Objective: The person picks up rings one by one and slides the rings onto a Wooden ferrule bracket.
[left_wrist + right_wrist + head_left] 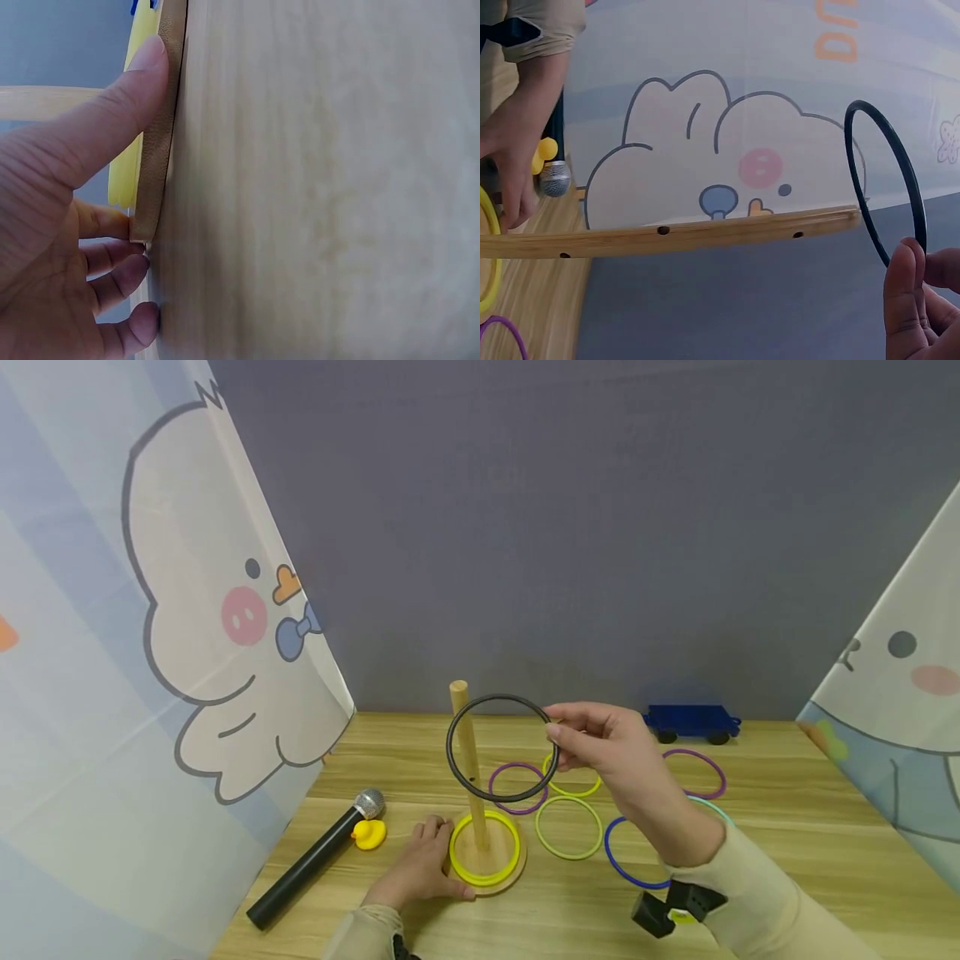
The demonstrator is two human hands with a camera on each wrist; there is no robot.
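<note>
At the far left of the wooden table (787, 860), a black microphone (315, 860) with a silver mesh head is laid on a slant, and a small yellow rubber duck (369, 834) is set just beside that head. Next to these, the left hand (420, 868) is laid flat on the table, its straight fingers and thumb pressed against the rim of the round wooden base (517, 863); nothing is gripped by it. A yellow ring (484, 879) is seen lying on the base around the smooth upright wooden peg (468, 760), in which small holes are drilled. A black ring (501, 747) is held in the air by the right hand (615, 756), pinched at its right edge between thumb and fingertips, with its far edge close to the peg's top; whether it has passed over the tip cannot be told. The ring is judged thin, light and fairly stiff, probably smooth plastic, so a light pinch on the rim should be enough, though it could swing or slip. Further right, purple, yellow-green, blue and pale teal rings are scattered flat on the table, and a blue toy wagon (692, 722) is parked against the grey backdrop.
</note>
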